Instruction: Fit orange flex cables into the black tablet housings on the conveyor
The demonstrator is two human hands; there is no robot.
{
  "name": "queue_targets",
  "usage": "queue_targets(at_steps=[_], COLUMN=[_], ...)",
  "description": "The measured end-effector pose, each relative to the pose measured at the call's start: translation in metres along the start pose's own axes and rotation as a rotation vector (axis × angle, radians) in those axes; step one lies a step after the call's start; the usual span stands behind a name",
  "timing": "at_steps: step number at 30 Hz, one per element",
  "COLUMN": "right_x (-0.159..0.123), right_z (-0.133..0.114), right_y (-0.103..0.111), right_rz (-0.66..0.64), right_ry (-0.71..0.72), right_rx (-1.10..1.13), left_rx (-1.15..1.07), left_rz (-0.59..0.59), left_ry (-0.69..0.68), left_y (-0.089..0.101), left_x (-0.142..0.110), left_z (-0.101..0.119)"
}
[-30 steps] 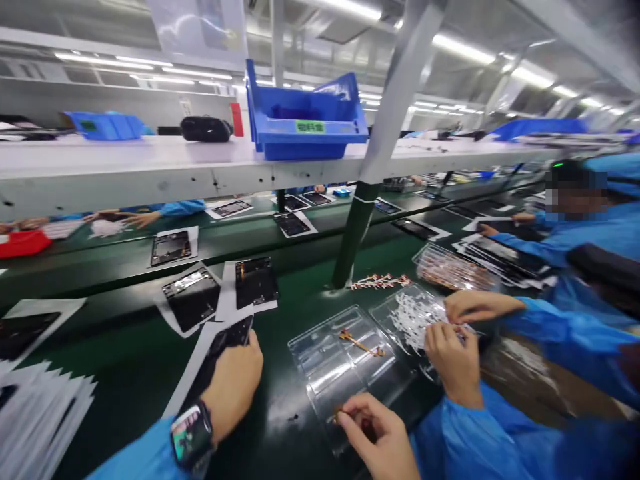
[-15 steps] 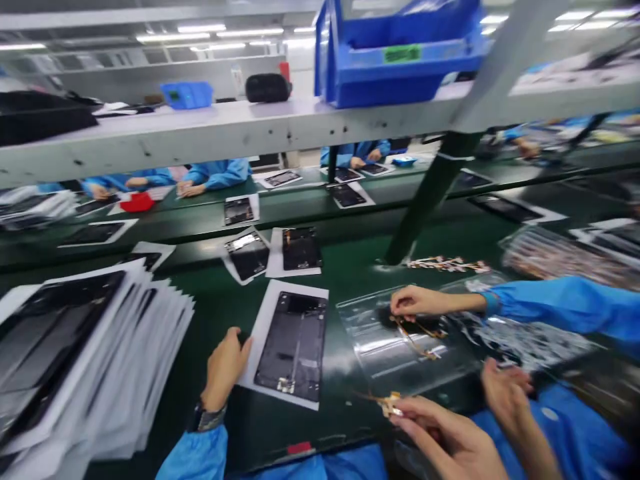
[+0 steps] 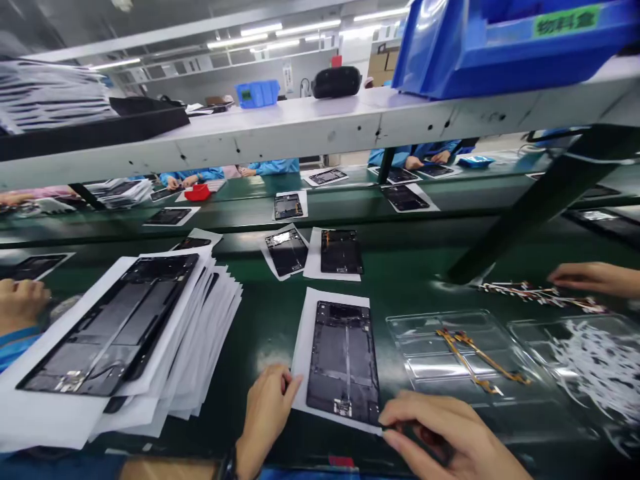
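Note:
A black tablet frame (image 3: 343, 360) lies on a white sheet (image 3: 305, 333) on the green bench right before me. My left hand (image 3: 265, 417) rests at the sheet's lower left edge, fingers curled with the thumb on the paper. My right hand (image 3: 445, 437) is closed at the frame's lower right corner, fingertips pinched together; what they hold I cannot make out. To the right a clear plastic tray (image 3: 415, 330) holds two orange flex cables (image 3: 475, 360).
A fanned stack of frames on white sheets (image 3: 125, 333) fills the left. A second clear tray with white pieces (image 3: 595, 363) sits far right, a co-worker's hand (image 3: 585, 277) above it by loose cables. Another person's hand (image 3: 20, 303) is at far left. A shelf with a blue bin (image 3: 500, 40) hangs overhead.
The view swung left and down. The frame on its sheet now lies square before me, my right hand came down to its lower right corner, and the co-worker's hands left the cable tray.

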State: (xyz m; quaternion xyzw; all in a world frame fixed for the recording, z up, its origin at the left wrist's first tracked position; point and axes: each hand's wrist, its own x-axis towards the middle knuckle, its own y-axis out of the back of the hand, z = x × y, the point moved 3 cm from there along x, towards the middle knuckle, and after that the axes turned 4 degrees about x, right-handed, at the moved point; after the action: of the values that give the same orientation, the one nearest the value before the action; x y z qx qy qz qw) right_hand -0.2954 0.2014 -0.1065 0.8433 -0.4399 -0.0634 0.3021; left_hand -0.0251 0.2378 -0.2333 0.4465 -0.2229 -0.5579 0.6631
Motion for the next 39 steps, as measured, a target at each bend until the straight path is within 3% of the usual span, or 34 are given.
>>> queue_targets(at_steps=[2,3,5,7,8,10,14,19,28,32,35,39], right_x=[0.027,0.043,0.077,0.111,0.126,0.150,0.180,0.206,0.244,0.259,0.257,0.238], right_z=[-0.006,-0.006,0.002,0.020,0.032,0.060,0.109,0.135,0.155,0.163,0.157,0.142], right_y=[-0.005,-0.007,-0.011,-0.016,-0.019,-0.029,-0.054,-0.070,-0.076,-0.072,-0.066,-0.066], right_rz=[-0.115,-0.157,-0.169,-0.159,-0.161,-0.169,-0.215,-0.211,-0.355,-0.429,-0.429,-0.369], right_ry=[-0.034,-0.064,-0.124,-0.160,-0.171,-0.198,-0.255,-0.312,-0.460,-0.547,-0.560,-0.462], right_rx=[0.061,0.099,0.182,0.229,0.228,0.171,0.019,-0.176,-0.395,-0.484,-0.577,-0.668], left_rx=[-0.268,-0.429,-0.678,-0.760,-0.737,-0.574,-0.012,0.388,0.334,0.269,0.223,0.193], left_rz=[0.176,0.165,-0.018,-0.183,-0.202,-0.117,0.082,0.089,0.316,0.354,0.338,0.326], left_ry=[-0.095,-0.180,-0.316,-0.322,-0.295,-0.270,-0.412,-0.576,-0.783,-0.852,-0.892,-0.921], left_y=[0.016,0.021,0.022,0.014,0.010,0.001,-0.011,-0.023,-0.033,-0.034,-0.035,-0.033], left_x=[-0.001,0.000,0.007,0.018,0.024,0.036,0.052,0.069,0.076,0.075,0.076,0.078], left_z=[0.010,0.019,0.041,0.058,0.062,0.063,0.052,0.049,0.050,0.046,0.043,0.041])
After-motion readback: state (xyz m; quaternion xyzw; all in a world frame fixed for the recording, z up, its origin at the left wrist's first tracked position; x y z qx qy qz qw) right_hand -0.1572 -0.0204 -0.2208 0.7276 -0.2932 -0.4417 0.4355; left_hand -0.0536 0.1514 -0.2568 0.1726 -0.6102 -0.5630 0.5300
